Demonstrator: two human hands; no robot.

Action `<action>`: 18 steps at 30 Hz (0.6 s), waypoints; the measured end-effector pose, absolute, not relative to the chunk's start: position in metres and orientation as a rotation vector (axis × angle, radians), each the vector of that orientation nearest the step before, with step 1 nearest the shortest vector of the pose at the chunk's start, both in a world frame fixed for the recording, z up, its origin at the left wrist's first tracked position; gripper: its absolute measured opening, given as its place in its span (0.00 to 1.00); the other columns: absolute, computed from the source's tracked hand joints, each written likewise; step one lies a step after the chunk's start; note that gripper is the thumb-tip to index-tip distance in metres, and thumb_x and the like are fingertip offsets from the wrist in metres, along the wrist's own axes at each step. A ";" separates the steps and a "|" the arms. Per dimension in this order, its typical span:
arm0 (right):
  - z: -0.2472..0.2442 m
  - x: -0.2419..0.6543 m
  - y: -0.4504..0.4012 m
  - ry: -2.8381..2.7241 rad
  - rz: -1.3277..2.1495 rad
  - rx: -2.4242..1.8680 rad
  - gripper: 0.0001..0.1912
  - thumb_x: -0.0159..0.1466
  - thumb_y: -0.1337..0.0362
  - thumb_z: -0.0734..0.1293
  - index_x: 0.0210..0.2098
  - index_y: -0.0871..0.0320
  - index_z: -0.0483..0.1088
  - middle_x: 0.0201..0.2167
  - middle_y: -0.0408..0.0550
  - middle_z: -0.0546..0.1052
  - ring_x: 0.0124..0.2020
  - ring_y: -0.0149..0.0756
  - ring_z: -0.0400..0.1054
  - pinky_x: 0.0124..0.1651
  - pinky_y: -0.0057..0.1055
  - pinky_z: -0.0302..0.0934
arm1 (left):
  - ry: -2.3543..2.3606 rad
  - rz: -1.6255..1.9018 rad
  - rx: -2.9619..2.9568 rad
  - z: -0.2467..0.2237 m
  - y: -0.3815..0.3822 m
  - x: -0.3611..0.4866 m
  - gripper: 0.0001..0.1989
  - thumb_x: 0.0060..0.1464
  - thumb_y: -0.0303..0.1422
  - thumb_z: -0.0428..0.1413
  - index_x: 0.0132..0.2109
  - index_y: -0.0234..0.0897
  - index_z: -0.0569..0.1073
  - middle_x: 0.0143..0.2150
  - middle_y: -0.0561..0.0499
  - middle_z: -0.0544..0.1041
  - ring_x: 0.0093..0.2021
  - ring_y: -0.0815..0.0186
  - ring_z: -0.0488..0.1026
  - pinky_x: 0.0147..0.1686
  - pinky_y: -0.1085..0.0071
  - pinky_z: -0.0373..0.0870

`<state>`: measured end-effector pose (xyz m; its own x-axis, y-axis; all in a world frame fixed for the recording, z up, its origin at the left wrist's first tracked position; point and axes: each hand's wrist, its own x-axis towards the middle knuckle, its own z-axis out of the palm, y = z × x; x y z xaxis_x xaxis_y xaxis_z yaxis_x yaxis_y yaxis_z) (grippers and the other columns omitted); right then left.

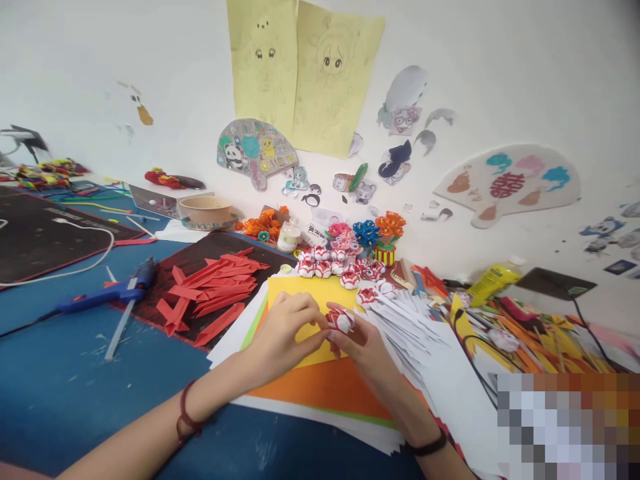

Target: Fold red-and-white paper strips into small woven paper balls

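A small folded paper flower in red and white is pinched in the fingers of my right hand. From the other side, my left hand closes its thumb and forefinger on the left edge of this flower. Beneath both hands lie stacked sheets of paper, with a yellow sheet and an orange sheet on top. Several finished red-and-white paper flowers stand in a cluster just beyond my hands.
Folded red paper strips lie on a dark mat left of the sheets. A blue glue gun rests farther left. White paper strips fan out at right, near a yellow bottle. A beige bowl stands at the back.
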<state>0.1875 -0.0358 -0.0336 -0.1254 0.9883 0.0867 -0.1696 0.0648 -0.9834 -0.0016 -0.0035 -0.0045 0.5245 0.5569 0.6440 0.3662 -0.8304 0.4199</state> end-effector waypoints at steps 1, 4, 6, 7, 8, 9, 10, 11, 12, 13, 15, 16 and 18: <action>-0.034 0.186 -0.036 -1.209 1.316 -0.970 0.26 0.58 0.59 0.74 0.55 0.56 0.70 0.34 0.46 0.74 0.30 0.31 0.66 0.32 0.31 0.64 | 0.784 1.230 2.623 -0.007 -0.004 -0.002 0.01 0.60 0.29 0.56 0.38 0.37 0.73 0.36 0.52 0.73 0.36 0.67 0.67 0.38 0.66 0.56; -0.036 0.182 -0.035 -1.179 1.297 -0.974 0.25 0.58 0.59 0.74 0.53 0.57 0.70 0.35 0.46 0.74 0.29 0.31 0.66 0.31 0.31 0.63 | 0.764 1.365 2.925 -0.016 -0.006 -0.001 0.06 0.62 0.26 0.51 0.36 0.35 0.71 0.32 0.51 0.73 0.31 0.68 0.64 0.35 0.65 0.54; -0.037 0.180 -0.035 -1.161 1.288 -0.964 0.26 0.58 0.59 0.74 0.54 0.57 0.70 0.36 0.47 0.74 0.30 0.32 0.67 0.31 0.31 0.63 | 0.723 1.419 3.088 -0.021 -0.008 0.000 0.08 0.62 0.23 0.49 0.34 0.35 0.70 0.29 0.51 0.71 0.28 0.68 0.61 0.33 0.65 0.52; -0.038 0.180 -0.035 -1.155 1.288 -0.955 0.26 0.58 0.59 0.74 0.54 0.57 0.70 0.36 0.47 0.74 0.30 0.32 0.67 0.30 0.31 0.63 | 0.711 1.443 3.121 -0.023 -0.009 0.001 0.09 0.62 0.23 0.50 0.34 0.35 0.70 0.29 0.51 0.71 0.27 0.68 0.60 0.32 0.65 0.51; -0.038 0.180 -0.035 -1.152 1.292 -0.946 0.26 0.58 0.59 0.74 0.54 0.57 0.70 0.36 0.47 0.74 0.30 0.32 0.67 0.30 0.31 0.63 | 0.714 1.468 3.112 -0.023 -0.011 0.002 0.08 0.61 0.23 0.50 0.35 0.35 0.71 0.29 0.51 0.71 0.27 0.68 0.60 0.32 0.65 0.52; -0.038 0.180 -0.035 -1.150 1.298 -0.937 0.26 0.58 0.59 0.74 0.54 0.57 0.70 0.36 0.47 0.74 0.30 0.32 0.67 0.30 0.31 0.63 | 0.727 1.493 3.057 -0.022 -0.012 0.002 0.06 0.61 0.24 0.51 0.36 0.35 0.71 0.30 0.51 0.72 0.28 0.68 0.61 0.32 0.66 0.53; -0.038 0.181 -0.035 -1.150 1.302 -0.927 0.26 0.58 0.59 0.74 0.54 0.57 0.70 0.35 0.47 0.74 0.30 0.32 0.67 0.31 0.31 0.63 | 0.746 1.518 2.958 -0.020 -0.012 0.003 0.05 0.61 0.25 0.52 0.38 0.35 0.72 0.31 0.50 0.72 0.30 0.68 0.63 0.33 0.66 0.54; -0.038 0.182 -0.035 -1.152 1.304 -0.916 0.26 0.58 0.59 0.74 0.55 0.57 0.70 0.35 0.47 0.74 0.30 0.32 0.67 0.31 0.31 0.63 | 0.765 1.522 2.827 -0.018 -0.013 0.003 0.04 0.61 0.26 0.53 0.39 0.35 0.72 0.32 0.50 0.73 0.31 0.67 0.65 0.34 0.67 0.56; -0.038 0.183 -0.035 -1.153 1.302 -0.905 0.26 0.58 0.59 0.74 0.55 0.57 0.70 0.35 0.47 0.74 0.30 0.32 0.67 0.31 0.31 0.63 | 0.779 1.488 2.679 -0.015 -0.013 0.004 0.04 0.62 0.28 0.54 0.39 0.35 0.73 0.33 0.50 0.73 0.33 0.67 0.66 0.34 0.68 0.57; -0.037 0.184 -0.035 -1.153 1.297 -0.896 0.26 0.58 0.59 0.74 0.55 0.56 0.69 0.35 0.46 0.74 0.30 0.32 0.66 0.31 0.31 0.63 | 0.790 1.416 2.527 -0.011 -0.013 0.004 0.05 0.62 0.30 0.54 0.39 0.36 0.74 0.34 0.50 0.73 0.34 0.68 0.67 0.34 0.69 0.59; -0.037 0.185 -0.035 -1.153 1.289 -0.875 0.26 0.59 0.60 0.74 0.56 0.55 0.69 0.34 0.46 0.74 0.29 0.32 0.66 0.31 0.31 0.62 | 0.797 1.220 2.253 -0.005 -0.011 0.005 0.11 0.64 0.34 0.52 0.36 0.36 0.76 0.32 0.50 0.73 0.33 0.69 0.67 0.32 0.71 0.60; -0.037 0.186 -0.035 -1.155 1.292 -0.864 0.26 0.59 0.60 0.74 0.56 0.55 0.69 0.34 0.45 0.74 0.29 0.32 0.66 0.31 0.31 0.62 | 0.792 1.130 2.139 -0.002 -0.010 0.005 0.14 0.64 0.36 0.51 0.34 0.36 0.76 0.32 0.50 0.73 0.32 0.69 0.67 0.31 0.72 0.60; -0.037 0.187 -0.035 -1.169 1.303 -0.846 0.27 0.59 0.60 0.74 0.56 0.54 0.69 0.34 0.45 0.74 0.29 0.32 0.66 0.31 0.31 0.62 | 0.761 1.013 1.970 0.000 -0.007 0.005 0.18 0.65 0.39 0.50 0.33 0.35 0.78 0.32 0.50 0.75 0.32 0.69 0.68 0.31 0.72 0.61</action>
